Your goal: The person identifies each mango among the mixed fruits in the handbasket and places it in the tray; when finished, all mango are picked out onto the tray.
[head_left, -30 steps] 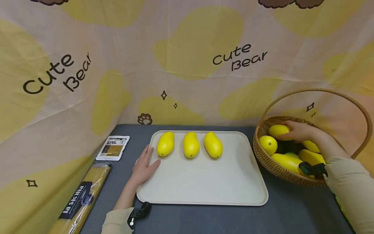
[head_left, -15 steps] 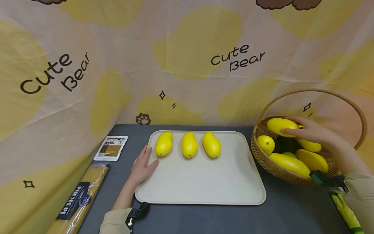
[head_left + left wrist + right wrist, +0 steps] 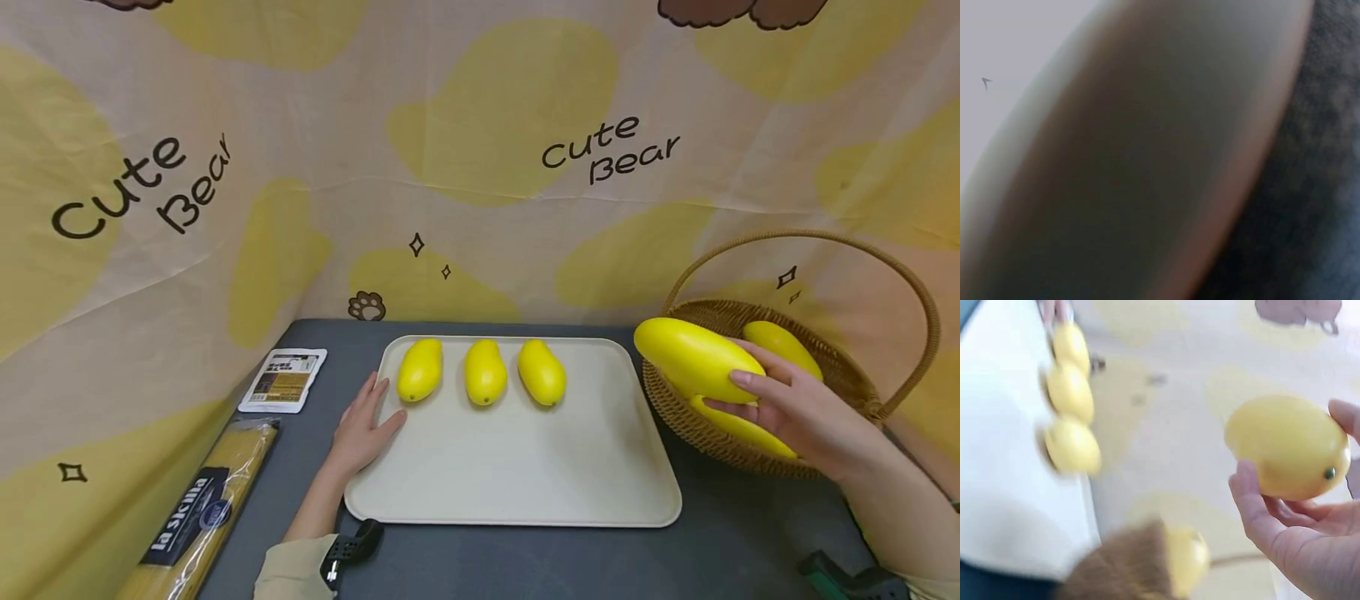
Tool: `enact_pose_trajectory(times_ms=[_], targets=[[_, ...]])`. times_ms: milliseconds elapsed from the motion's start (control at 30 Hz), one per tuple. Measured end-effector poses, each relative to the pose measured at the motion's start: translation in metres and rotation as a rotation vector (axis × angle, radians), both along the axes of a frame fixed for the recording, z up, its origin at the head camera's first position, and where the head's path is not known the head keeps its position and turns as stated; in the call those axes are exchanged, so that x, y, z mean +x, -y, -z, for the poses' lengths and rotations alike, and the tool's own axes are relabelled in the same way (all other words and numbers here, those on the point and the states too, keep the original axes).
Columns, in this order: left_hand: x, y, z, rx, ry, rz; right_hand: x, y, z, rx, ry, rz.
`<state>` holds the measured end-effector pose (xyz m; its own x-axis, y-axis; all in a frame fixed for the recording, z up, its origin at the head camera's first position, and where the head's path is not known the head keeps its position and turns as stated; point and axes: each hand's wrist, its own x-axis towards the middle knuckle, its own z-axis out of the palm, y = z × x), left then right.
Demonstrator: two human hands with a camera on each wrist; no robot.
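A white tray (image 3: 525, 467) takes the middle, with the wicker basket (image 3: 678, 425) at its three o'clock. The left grip (image 3: 365, 432) rests on the tray's nine-o'clock rim, fingers spread. The nearer right grip (image 3: 798, 414) pinches a raised mango-shaped fruit (image 3: 690, 354) near the basket's tray-side rim. It points ten o'clock from the palm, long axis ten-to-four: plump, smooth, glossy yellow, a dark-green stem dot (image 3: 1330, 473) toward one end.

At the lower middle of the head view we see a tray (image 3: 525, 471), three mangoes (image 3: 485, 372) in a row along its far side, the left hand (image 3: 363, 435) at its left edge. Farther left we find a pouch (image 3: 283, 381) behind a pasta packet (image 3: 204, 515); at right, a basket (image 3: 666, 410).
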<state>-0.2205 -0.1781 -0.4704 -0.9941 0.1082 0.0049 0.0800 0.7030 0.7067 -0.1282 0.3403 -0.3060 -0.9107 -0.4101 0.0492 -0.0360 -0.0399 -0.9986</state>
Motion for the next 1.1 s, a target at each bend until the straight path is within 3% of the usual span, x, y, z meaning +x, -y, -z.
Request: enact_pose_trajectory(times_ms=[67,133,233,333,467,600,767,867,1100], targets=[[0.000,0.000,0.000,0.002,0.002,0.000,0.008,0.013,0.010,-0.063,0.023,0.003],[-0.001,0.000,0.000,0.005,0.004,0.001,0.015,0.027,0.020,-0.081,0.054,0.062],[-0.002,-0.001,0.001,0.004,0.003,0.004,0.022,0.051,0.032,-0.010,0.086,0.181],[-0.002,-0.001,0.001,0.001,0.003,0.002,0.024,0.074,0.044,0.139,0.067,0.310],[0.000,0.000,0.001,-0.002,0.011,0.002,0.020,0.093,0.060,0.356,-0.064,0.436],[0.000,0.000,0.000,0.002,0.013,0.001,0.012,0.108,0.074,0.552,-0.254,0.495],[-0.001,-0.001,0.002,0.012,0.000,0.002,-0.006,0.120,0.092,0.649,-0.415,0.509],[-0.001,-0.002,0.003,0.018,-0.006,0.005,-0.018,0.123,0.098,0.638,-0.385,0.504],[-0.001,0.000,0.003,0.015,-0.016,0.011,-0.043,0.130,0.097,0.638,-0.185,0.509]])
